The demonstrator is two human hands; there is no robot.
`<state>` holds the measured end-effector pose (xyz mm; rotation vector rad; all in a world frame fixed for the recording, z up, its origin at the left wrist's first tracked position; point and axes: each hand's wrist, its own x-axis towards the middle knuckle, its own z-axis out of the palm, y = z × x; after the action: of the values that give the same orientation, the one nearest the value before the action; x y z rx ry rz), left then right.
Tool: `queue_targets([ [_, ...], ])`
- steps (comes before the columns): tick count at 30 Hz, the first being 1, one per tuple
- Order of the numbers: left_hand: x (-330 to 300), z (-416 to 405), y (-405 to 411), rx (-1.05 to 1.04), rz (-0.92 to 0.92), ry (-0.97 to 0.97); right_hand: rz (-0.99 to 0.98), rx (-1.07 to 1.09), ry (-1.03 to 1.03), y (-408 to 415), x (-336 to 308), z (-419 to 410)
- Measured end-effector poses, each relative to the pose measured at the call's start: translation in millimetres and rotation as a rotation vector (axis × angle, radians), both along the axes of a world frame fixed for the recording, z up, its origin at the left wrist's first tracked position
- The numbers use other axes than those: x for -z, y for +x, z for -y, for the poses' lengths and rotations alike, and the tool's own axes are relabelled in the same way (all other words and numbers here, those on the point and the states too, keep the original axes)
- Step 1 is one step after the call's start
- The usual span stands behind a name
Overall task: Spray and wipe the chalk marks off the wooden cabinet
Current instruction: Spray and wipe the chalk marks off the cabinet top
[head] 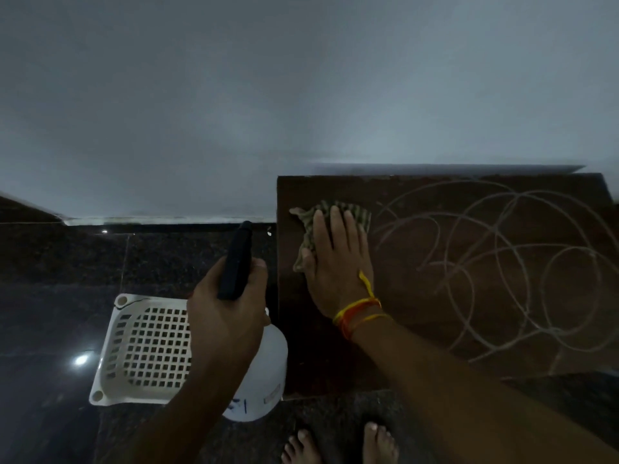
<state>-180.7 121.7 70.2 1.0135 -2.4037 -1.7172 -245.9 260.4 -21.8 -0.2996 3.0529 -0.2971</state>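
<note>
Cloth [330, 214] on chalked cabinet [502, 313] (dark)

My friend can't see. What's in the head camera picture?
A right hand presses a striped cloth flat on a dark wooden cabinet top covered in looping chalk marks. The left hand holds a white spray bottle above a white basket on the floor.

A white perforated basket [140, 346] sits on the dark polished floor [50, 296].

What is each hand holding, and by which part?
The left hand grips the white plastic spray bottle by its black sprayer head. The right hand holds nothing, pressing flat on a striped cloth.
</note>
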Motion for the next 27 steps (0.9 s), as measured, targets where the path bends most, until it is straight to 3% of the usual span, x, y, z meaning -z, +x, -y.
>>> queue_targets([
  [7,-6,-18,1,0.045,0.024,-0.082,0.037,0.008,-0.003,-66,2,-20],
  [12,-21,-29,-7,-0.027,0.013,-0.025,0.038,0.099,-0.037,-19,-3,-41],
  [16,-29,-44,-11,-0.039,0.007,-0.019,0.062,-0.025,0.002,22,-6,-55],
  [20,-27,-62,-8,-0.037,0.021,0.017,0.057,-0.157,-0.018,-12,-6,-60],
  [27,-19,-91,5,-0.038,0.028,0.006,-0.003,-0.029,-0.013,-66,2,-75],
])
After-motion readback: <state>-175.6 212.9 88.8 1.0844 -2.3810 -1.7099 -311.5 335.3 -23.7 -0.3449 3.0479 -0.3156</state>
